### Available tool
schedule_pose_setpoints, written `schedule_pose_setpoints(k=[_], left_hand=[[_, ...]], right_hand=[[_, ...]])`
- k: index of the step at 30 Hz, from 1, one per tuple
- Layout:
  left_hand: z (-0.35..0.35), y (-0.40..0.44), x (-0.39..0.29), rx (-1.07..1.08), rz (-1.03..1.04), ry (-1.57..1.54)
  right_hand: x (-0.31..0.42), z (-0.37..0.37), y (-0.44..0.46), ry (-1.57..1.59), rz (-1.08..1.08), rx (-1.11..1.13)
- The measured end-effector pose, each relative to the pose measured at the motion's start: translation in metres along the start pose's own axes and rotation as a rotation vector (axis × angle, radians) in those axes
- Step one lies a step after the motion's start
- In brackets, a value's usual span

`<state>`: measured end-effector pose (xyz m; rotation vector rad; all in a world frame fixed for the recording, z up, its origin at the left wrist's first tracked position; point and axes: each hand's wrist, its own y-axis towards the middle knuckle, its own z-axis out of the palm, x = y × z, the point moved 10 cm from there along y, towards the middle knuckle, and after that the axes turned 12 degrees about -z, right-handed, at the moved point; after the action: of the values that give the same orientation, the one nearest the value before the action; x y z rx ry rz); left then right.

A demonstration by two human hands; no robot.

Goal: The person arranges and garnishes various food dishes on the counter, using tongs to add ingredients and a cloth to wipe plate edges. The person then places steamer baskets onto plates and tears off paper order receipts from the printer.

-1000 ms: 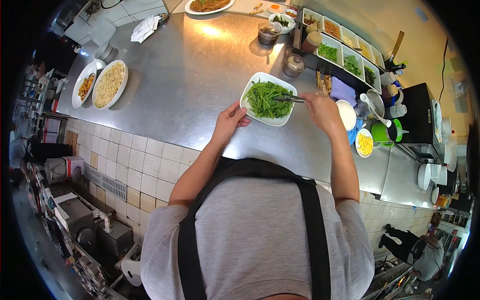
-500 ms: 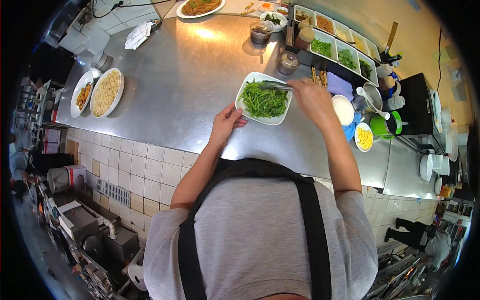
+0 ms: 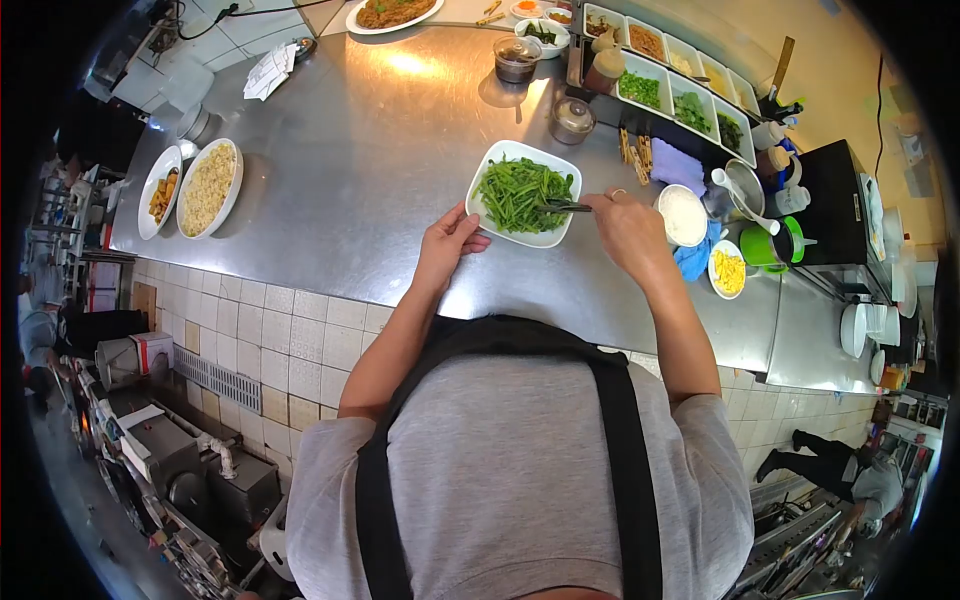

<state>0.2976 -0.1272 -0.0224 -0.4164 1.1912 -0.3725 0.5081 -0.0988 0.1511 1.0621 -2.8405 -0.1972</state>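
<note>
A white square dish (image 3: 484, 217) of green leafy vegetables (image 3: 522, 192) sits on the steel counter (image 3: 340, 190) in front of me. My left hand (image 3: 452, 243) pinches the dish's lower left corner between thumb and fingers. At the dish's right side, my right hand (image 3: 622, 226) is closed round dark metal tongs (image 3: 568, 207), whose tips rest in the vegetables. Just right of that hand stand a bowl of white food (image 3: 683, 216) and a small dish of yellow pieces (image 3: 728, 271).
Two dishes of food stand at the left, the larger one (image 3: 210, 188) heaped with grains. Behind the green dish are a lidded glass jar (image 3: 572, 120) and a dark sauce tub (image 3: 516, 60). Garnish trays (image 3: 690, 110) line the back right. Another person (image 3: 835, 470) is at the lower right.
The tongs have dropped from the upper part of the vegetables to their right middle, and my right hand has moved down with them. My left hand keeps its hold on the dish.
</note>
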Motion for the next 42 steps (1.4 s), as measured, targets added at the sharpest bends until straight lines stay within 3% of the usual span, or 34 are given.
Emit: schedule_pose_setpoints(k=[8,11,17,20,23,26,27,30,33,36,39,42], left_hand=[[-0.001,0.000,0.000,-0.006,0.002,0.011],[-0.001,0.000,0.000,-0.002,0.008,0.004],[-0.002,-0.001,0.001,-0.006,0.008,0.004],[-0.003,0.000,0.001,0.002,0.007,-0.023],[-0.006,0.001,0.003,-0.029,0.016,0.018],[0.000,-0.005,-0.002,-0.076,0.065,0.049],[0.001,-0.006,-0.002,-0.096,0.072,0.063],[0.005,-0.006,-0.004,-0.124,0.065,0.108],[0.004,-0.005,-0.006,-0.129,0.044,0.117],[0.003,-0.001,-0.006,-0.127,0.029,0.112],[-0.009,0.005,-0.007,-0.123,0.050,0.101],[-0.030,-0.003,-0.012,-0.176,0.079,0.088]], right_hand=[[0.006,-0.055,0.001,0.028,-0.009,-0.122],[0.005,-0.037,0.013,0.053,-0.057,-0.198],[-0.004,-0.010,0.019,0.046,0.036,-0.038],[-0.005,-0.028,0.017,0.120,0.038,-0.115],[-0.007,0.002,0.017,0.076,-0.052,-0.125],[-0.026,-0.019,0.001,0.087,0.065,-0.093],[-0.045,-0.042,-0.012,0.017,0.087,-0.211],[-0.135,-0.105,-0.066,-0.242,0.446,-0.317],[-0.235,-0.107,-0.116,-0.387,0.760,-0.117],[-0.306,-0.067,-0.137,-0.408,0.901,0.134],[-0.262,-0.092,-0.127,-0.553,0.542,-0.236],[-0.243,-0.083,-0.141,-0.378,0.689,-0.144]])
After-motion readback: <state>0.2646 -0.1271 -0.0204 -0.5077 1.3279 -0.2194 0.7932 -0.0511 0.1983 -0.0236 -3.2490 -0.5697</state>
